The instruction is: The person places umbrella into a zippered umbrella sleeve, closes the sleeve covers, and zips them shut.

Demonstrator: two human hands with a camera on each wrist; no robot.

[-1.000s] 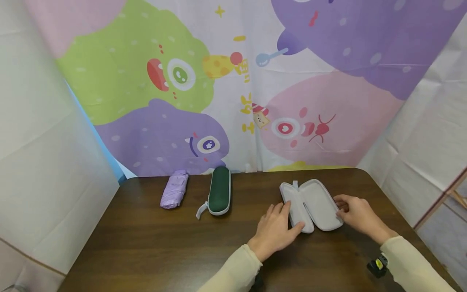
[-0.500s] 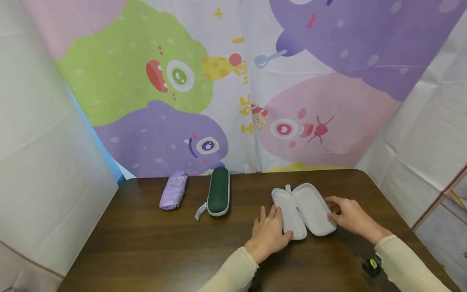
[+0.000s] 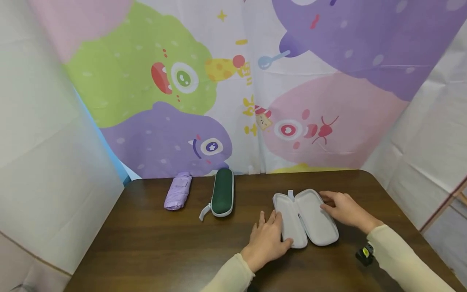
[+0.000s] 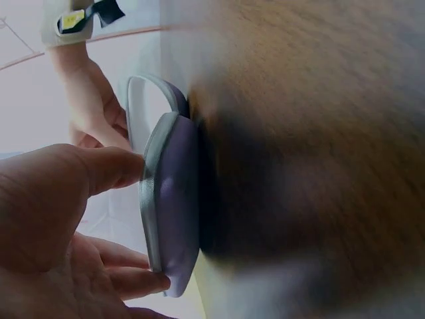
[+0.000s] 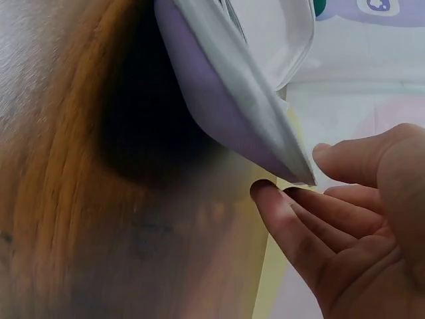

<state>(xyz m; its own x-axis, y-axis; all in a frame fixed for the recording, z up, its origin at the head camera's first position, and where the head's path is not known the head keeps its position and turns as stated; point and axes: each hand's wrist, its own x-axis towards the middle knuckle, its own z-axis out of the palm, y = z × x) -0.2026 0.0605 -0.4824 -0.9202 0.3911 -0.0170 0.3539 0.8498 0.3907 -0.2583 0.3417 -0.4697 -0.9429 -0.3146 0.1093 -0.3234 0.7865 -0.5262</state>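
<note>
An unfolded zip-up glasses case (image 3: 316,219), lilac outside with a pale grey lining, lies between my hands in the head view. My left hand (image 3: 265,241) touches its left half, fingers along the outer edge and thumb by the near end. In the left wrist view, the left thumb (image 4: 116,169) meets the grey rim and a fingertip (image 4: 156,282) rests on the lilac side. My right hand (image 3: 344,209) is at the upper right edge of the case. The right wrist view shows right thumb (image 5: 352,159) and loosely bent fingers (image 5: 292,232) just off the case's corner.
A dark green zip case (image 3: 222,192) with a grey pull strap stands at the back of the brown wooden table (image 3: 164,251). Left of it lies a folded lilac umbrella (image 3: 178,191). A cartoon-printed cloth (image 3: 237,154) hangs behind the table's far edge.
The unfolded case has slid toward me and a little left, both hands moving with it. My right hand has shifted up along its right edge. Green case and umbrella stay put.
</note>
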